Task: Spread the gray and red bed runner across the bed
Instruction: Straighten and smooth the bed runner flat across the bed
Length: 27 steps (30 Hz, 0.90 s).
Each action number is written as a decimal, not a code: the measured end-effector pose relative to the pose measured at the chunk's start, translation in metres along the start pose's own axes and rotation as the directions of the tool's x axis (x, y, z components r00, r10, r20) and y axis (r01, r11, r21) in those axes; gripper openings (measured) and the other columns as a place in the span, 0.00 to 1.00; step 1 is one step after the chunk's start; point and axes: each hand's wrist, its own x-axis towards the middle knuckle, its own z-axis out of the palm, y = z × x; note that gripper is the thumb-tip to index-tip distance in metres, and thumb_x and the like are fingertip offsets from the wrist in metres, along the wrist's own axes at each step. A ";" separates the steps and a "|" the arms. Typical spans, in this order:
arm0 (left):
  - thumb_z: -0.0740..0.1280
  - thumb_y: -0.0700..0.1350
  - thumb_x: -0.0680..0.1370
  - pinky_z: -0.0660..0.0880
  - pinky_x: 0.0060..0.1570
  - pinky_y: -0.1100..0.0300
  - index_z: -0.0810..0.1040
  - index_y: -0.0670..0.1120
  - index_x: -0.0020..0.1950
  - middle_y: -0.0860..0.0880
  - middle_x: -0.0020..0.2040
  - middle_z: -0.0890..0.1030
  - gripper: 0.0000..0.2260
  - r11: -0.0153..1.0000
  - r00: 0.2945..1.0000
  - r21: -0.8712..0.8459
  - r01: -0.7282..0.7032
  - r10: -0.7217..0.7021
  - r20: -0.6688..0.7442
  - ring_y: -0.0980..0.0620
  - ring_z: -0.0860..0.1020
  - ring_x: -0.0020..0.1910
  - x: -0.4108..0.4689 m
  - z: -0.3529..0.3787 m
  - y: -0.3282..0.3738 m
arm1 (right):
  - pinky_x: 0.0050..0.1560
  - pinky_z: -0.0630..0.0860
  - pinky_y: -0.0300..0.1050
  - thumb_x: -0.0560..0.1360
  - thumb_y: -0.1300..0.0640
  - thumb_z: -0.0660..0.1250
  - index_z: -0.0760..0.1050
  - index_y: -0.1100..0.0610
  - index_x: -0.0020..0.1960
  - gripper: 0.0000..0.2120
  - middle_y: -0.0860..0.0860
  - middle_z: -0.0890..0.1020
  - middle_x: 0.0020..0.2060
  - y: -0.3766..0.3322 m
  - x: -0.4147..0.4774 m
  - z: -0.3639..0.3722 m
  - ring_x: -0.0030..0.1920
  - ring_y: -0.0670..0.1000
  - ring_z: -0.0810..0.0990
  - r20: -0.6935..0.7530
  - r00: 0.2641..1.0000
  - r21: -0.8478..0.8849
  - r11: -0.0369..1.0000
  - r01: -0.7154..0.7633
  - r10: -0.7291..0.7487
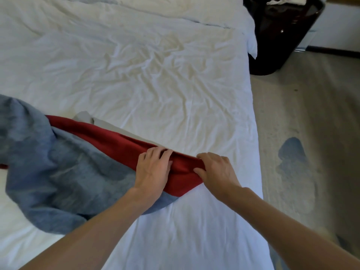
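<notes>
The gray and red bed runner (pixel 64 162) lies bunched on the white bed (pixel 155 75), its gray side heaped at the left and a red band running toward the bed's right side. My left hand (pixel 153 170) grips the red edge with its fingers curled over the fold. My right hand (pixel 215 172) pinches the red end of the runner, thumb below and fingers on top. The two hands sit close together near the runner's right tip, which stops short of the bed's right edge.
The wrinkled white duvet covers the whole bed, with pillows (pixel 175 10) at the far end. A dark rounded nightstand (pixel 280 34) stands at the bed's far right corner. Beige carpet (pixel 311 133) with dark stains runs along the right side.
</notes>
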 end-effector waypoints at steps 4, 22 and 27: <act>0.68 0.44 0.75 0.73 0.52 0.47 0.79 0.43 0.58 0.44 0.55 0.80 0.12 1.000 1.000 0.018 0.004 -0.004 0.008 0.43 0.77 0.55 -0.014 -0.002 -0.011 | 0.60 0.67 0.45 0.78 0.51 0.61 0.71 0.51 0.61 0.13 0.47 0.79 0.52 -0.016 0.008 0.009 0.55 0.50 0.74 -0.012 0.999 -0.045 0.998 0.035 -0.035; 0.67 0.49 0.76 0.69 0.61 0.42 0.74 0.45 0.65 0.40 0.67 0.73 0.19 0.969 0.984 0.179 0.168 -0.176 0.032 0.42 0.69 0.67 -0.043 0.025 0.006 | 0.63 0.64 0.46 0.77 0.49 0.63 0.62 0.53 0.70 0.24 0.51 0.74 0.62 0.020 0.017 0.033 0.61 0.52 0.72 0.136 0.966 -0.047 0.972 0.229 -0.221; 0.66 0.49 0.76 0.67 0.64 0.43 0.71 0.43 0.69 0.38 0.71 0.67 0.22 0.934 0.950 0.179 0.309 -0.311 -0.013 0.40 0.66 0.70 -0.041 0.034 0.032 | 0.65 0.66 0.51 0.74 0.55 0.68 0.65 0.56 0.70 0.27 0.58 0.71 0.65 0.041 0.015 0.017 0.65 0.57 0.71 0.228 0.881 -0.146 0.880 0.453 -0.415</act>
